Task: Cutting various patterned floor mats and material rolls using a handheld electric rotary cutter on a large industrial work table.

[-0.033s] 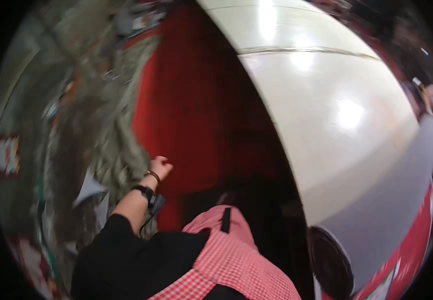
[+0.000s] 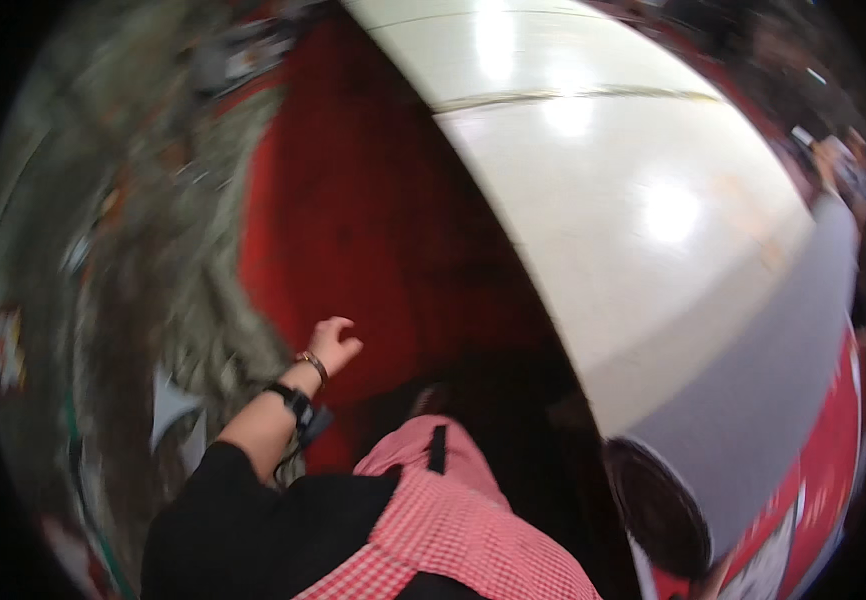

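My left hand (image 2: 335, 345) hangs in the air over the red floor covering, left of the table, with nothing in it. Its fingers are loosely bent and apart. A bracelet and a black watch (image 2: 296, 402) are on that arm. At the right, a thick grey roll of sheet material (image 2: 733, 420) lies across the cream tabletop (image 2: 613, 250), its dark spiral end toward me. A sliver of skin tone shows at the lower edge beside the roll; it may be part of my right hand or arm, but no fingers can be made out.
Another person's hand (image 2: 828, 160) is near the far end of the roll. A seam crosses the tabletop. Crumpled grey-green sheeting (image 2: 218, 310) and pale scraps (image 2: 173, 408) lie on the floor at left. A red printed surface (image 2: 823, 470) stands beyond the roll.
The view has shifted, so the table and floor sit further left in the picture. My left hand has swung slightly right, its fingers more apart. The skin-toned sliver has appeared below the roll.
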A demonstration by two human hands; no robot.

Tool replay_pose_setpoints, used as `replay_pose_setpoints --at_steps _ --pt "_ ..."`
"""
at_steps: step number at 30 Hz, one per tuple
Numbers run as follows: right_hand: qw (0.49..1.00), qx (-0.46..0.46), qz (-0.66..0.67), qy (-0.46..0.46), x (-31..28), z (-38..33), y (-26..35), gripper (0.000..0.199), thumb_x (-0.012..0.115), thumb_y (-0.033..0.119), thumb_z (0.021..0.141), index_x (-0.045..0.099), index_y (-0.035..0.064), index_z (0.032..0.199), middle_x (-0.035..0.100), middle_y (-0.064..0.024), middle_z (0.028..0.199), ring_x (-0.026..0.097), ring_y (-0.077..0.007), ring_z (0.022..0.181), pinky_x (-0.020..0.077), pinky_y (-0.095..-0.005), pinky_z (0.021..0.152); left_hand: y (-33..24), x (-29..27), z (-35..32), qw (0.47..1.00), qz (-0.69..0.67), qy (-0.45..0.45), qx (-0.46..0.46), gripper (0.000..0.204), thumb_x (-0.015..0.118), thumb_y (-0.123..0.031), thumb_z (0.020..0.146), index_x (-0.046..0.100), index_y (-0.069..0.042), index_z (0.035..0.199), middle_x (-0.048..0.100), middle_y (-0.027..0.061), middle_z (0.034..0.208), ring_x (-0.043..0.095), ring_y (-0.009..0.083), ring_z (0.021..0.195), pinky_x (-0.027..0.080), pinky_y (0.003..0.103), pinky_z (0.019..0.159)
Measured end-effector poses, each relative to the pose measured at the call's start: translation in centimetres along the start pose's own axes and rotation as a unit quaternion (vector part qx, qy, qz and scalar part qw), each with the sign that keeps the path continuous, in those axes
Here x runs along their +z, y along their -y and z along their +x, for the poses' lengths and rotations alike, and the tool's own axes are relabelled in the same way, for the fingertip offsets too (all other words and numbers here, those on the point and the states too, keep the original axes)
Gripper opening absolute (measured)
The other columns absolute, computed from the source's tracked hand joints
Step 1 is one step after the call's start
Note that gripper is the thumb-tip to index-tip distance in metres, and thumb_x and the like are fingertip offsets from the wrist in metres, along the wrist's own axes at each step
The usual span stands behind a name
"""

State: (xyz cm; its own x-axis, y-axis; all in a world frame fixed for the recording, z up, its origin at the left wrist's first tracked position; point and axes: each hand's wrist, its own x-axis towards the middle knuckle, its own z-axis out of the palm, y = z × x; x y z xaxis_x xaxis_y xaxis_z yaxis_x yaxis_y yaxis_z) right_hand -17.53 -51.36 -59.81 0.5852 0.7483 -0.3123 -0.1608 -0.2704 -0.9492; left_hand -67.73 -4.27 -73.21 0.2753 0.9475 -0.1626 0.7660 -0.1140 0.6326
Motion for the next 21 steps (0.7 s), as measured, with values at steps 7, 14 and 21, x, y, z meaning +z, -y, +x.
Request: replay_pose_setpoints --at_steps 7,14,21 --pt "0.986 0.009 -0.013 -0.168 7.5 -2.6 8.9 0.072 0.037 0.054 0.092 0.023 0.0050 0.143 0.021 -0.0117 0.148 0.016 -0.0235 0.137 0.0138 -0.0358 0.111 -32.4 6.4 -7.2 0.697 -0.054 0.228 0.678 0.092 0.073 -0.044 0.066 0.031 -0.013 0.141 0.019 0.0213 0.147 0.016 0.0377 0.137 0.012 0.049 0.111" --pt "0.979 -0.192 -0.074 0.010 17.8 3.7 15.8 0.074 0.053 0.045 0.088 0.030 -0.0046 0.137 0.032 -0.0208 0.141 0.023 -0.0278 0.135 0.0155 -0.0371 0.110 -35.4 8.2 -4.7 0.697 -0.060 0.172 0.693 0.096 0.071 -0.048 0.065 0.028 -0.005 0.140 0.024 0.0224 0.144 0.021 0.0397 0.135 0.012 0.052 0.110" --pt "0.755 -0.206 -0.621 -0.049 19.0 8.8 3.8 0.117 0.076 0.053 0.061 0.010 0.0043 0.145 0.009 -0.0293 0.146 0.012 -0.0451 0.136 0.0101 -0.0591 0.107 -22.5 12.9 20.9 0.783 -0.171 -0.207 0.562 0.050 0.060 -0.008 0.075 0.039 -0.008 0.120 0.047 0.0156 0.116 0.046 0.0343 0.109 0.037 0.048 0.090"
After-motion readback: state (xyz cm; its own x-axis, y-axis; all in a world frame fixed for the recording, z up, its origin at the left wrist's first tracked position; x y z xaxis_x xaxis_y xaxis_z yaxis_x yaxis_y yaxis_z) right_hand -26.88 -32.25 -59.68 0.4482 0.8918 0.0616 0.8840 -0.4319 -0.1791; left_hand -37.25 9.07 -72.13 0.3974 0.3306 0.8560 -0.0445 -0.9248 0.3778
